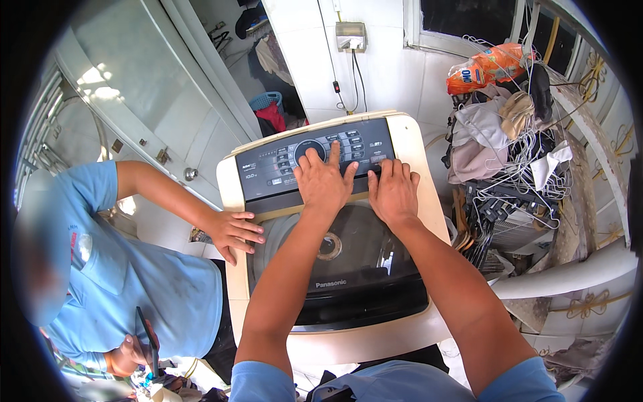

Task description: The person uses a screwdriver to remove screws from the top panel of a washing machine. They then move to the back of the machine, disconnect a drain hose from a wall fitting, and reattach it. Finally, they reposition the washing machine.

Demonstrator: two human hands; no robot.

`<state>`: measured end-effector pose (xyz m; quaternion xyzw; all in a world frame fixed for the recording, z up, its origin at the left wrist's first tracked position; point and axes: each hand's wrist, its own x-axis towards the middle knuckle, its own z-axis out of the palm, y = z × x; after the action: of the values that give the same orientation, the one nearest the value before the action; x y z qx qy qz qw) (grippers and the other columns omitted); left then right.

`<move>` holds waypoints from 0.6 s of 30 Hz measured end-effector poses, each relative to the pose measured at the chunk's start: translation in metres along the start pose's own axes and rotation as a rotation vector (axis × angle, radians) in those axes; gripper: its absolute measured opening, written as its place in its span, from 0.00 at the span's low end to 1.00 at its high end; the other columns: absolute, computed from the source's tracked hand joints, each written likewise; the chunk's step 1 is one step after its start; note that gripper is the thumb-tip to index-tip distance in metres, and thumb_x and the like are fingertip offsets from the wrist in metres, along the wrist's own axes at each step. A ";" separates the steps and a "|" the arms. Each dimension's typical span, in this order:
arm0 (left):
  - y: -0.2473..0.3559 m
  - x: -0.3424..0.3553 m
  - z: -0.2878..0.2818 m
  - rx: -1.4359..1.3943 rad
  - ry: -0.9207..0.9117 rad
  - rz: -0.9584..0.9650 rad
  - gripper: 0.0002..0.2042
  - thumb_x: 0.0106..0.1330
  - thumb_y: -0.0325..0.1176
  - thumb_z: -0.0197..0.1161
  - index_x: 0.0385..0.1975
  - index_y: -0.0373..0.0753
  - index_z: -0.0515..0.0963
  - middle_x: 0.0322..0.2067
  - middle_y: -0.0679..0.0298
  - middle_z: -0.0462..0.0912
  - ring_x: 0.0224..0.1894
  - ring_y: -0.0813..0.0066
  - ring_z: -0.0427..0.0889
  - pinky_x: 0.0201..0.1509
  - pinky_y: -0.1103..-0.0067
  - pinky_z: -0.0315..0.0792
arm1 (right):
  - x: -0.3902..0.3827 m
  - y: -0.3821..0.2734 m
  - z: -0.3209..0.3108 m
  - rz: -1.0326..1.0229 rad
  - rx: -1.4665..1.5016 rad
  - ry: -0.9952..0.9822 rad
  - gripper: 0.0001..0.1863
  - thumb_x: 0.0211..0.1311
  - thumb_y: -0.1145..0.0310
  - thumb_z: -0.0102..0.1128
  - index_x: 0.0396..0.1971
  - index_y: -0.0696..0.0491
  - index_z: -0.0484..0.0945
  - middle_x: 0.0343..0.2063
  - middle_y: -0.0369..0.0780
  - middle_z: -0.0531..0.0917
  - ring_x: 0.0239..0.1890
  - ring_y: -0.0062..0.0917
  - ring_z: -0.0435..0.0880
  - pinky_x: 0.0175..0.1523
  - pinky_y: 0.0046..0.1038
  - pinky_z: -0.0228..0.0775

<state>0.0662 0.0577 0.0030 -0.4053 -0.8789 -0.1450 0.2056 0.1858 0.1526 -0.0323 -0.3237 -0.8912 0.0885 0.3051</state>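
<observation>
In front of me stands a cream top-loading washing machine [231,184] with its dark glass lid [362,234] down. Across its back runs a dark control panel [268,177] with rows of buttons around a round dial. My left hand [323,179] lies over the middle of this panel, its index finger stretched onto the buttons right of the dial and its thumb spread. Beside it my right hand [395,191] rests on the panel's right end and lower edge, fingers extended. Neither hand holds anything.
At the left a co-worker in a light blue shirt [147,288] rests one hand [234,233] on the machine's left edge and holds a dark flat device [146,342] in the other. Wire hangers and clothes [479,130] crowd the right, under an orange bag [489,69]. A door [147,74] stands behind.
</observation>
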 end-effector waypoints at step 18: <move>-0.082 -0.083 -0.011 -0.007 0.119 -0.154 0.25 0.66 0.52 0.64 0.53 0.38 0.82 0.43 0.55 0.73 0.46 0.57 0.72 0.51 0.62 0.62 | 0.003 -0.001 -0.002 0.006 0.015 -0.028 0.17 0.71 0.57 0.54 0.48 0.55 0.74 0.43 0.43 0.76 0.50 0.35 0.73 0.58 0.43 0.58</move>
<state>0.0547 -0.0526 -0.0348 -0.3280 -0.8931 -0.1871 0.2443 0.1852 0.1535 -0.0291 -0.3230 -0.8937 0.1007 0.2948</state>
